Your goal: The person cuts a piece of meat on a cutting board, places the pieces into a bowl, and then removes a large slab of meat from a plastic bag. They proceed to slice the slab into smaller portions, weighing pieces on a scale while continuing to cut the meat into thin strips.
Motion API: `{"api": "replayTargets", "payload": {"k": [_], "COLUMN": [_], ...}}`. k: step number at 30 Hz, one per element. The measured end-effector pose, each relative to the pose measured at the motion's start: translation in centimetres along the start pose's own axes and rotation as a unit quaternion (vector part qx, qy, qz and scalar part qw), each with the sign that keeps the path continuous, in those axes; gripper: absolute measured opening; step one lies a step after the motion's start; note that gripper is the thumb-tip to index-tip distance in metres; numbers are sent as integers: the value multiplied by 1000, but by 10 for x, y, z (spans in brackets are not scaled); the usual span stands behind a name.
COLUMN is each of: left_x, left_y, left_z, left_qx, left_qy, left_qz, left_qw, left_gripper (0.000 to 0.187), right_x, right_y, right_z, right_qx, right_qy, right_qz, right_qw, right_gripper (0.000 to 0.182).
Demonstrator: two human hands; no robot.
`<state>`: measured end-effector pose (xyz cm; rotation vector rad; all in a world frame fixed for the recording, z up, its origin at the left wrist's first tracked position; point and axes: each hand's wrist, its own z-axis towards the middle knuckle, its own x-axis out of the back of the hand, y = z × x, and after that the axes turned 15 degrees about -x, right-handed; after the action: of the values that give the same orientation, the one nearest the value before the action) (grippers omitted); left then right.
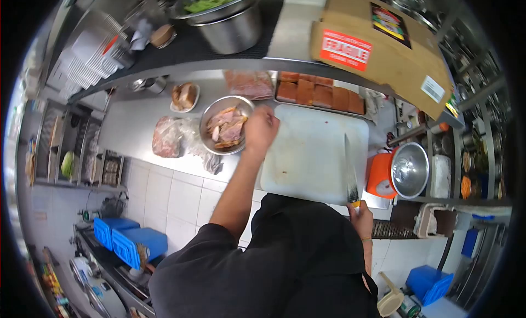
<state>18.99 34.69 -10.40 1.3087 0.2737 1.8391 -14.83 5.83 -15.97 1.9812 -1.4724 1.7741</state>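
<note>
My right hand [361,220] grips the yellow handle of a kitchen knife [349,172] at the near right corner of the white cutting board [307,153]. Its long blade lies along the board's right side, pointing away from me. My left hand [262,127] is between the board and a steel bowl [206,138], over the bowl's right rim. Its fingers are curled; whatever they hold, if anything, is hidden. Sliced cooked meat [227,126] fills the bowl. Only small specks of food show on the board.
Behind the board is a tray of reddish-brown meat blocks [323,94]. Wrapped meat [249,83], a bagged piece [167,137] and a small meat dish [185,97] surround the bowl. An orange scale [381,175] bears a steel bowl [410,170]. A cardboard box [378,44] overhangs on the shelf.
</note>
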Motion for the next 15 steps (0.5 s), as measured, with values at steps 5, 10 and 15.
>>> {"api": "replayTargets", "payload": {"k": [5,10,15], "left_x": [64,78,120], "left_y": [-57,-83,-166], "left_z": [-3,-44,-88], "left_qx": [67,80,103], "left_qy": [-6,54,292], "left_qz": [131,60,202], "left_qw": [989,994,929], "left_gripper": [22,25,29], "right_x": [-9,-22,-18], "right_y": [-20,-19,-26], "right_z": [22,37,37], "right_qx": [39,40,-5], "right_qy": [-26,-79,-110], "right_qz": [1,-85,-82], "right_qw": [999,992,991], "right_gripper": [39,44,46]}}
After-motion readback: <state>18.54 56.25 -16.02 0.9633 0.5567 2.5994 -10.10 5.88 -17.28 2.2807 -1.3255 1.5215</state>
